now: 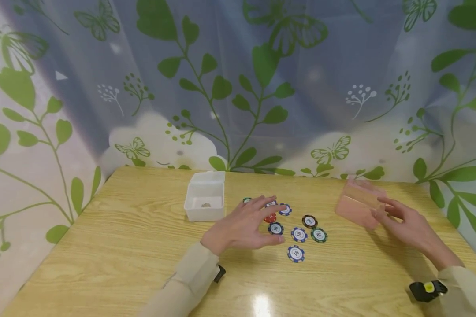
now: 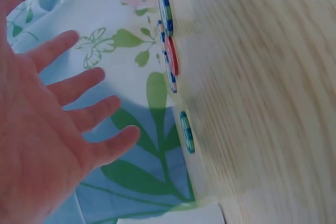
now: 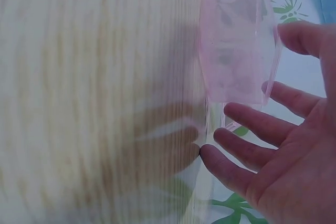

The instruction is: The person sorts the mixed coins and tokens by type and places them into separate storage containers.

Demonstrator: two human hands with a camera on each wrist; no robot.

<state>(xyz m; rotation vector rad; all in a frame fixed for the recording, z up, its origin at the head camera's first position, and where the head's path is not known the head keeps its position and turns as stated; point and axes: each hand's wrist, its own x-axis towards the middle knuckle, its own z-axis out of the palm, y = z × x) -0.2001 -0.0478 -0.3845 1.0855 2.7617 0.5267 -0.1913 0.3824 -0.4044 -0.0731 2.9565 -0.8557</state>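
My left hand (image 1: 242, 224) hovers over a loose group of poker chips, fingers spread and holding nothing. A blue chip (image 1: 275, 229) and a red chip (image 1: 270, 217) lie beneath and beside its fingers; others are partly hidden. In the left wrist view, a green chip (image 2: 187, 132) lies low on the table below the spread fingers. On the right, my right hand (image 1: 408, 226) is beside a translucent pink plastic box (image 1: 357, 204). The right wrist view shows its thumb and index fingertips right at the rim of the box, the other fingers extended.
A white box (image 1: 204, 214) with its lid raised stands at the back left, a small item at its bottom. More chips, including a black one (image 1: 310, 221) and a green one (image 1: 319, 235), lie mid-table. A patterned curtain (image 1: 238, 88) hangs behind the wooden table (image 1: 115, 246).
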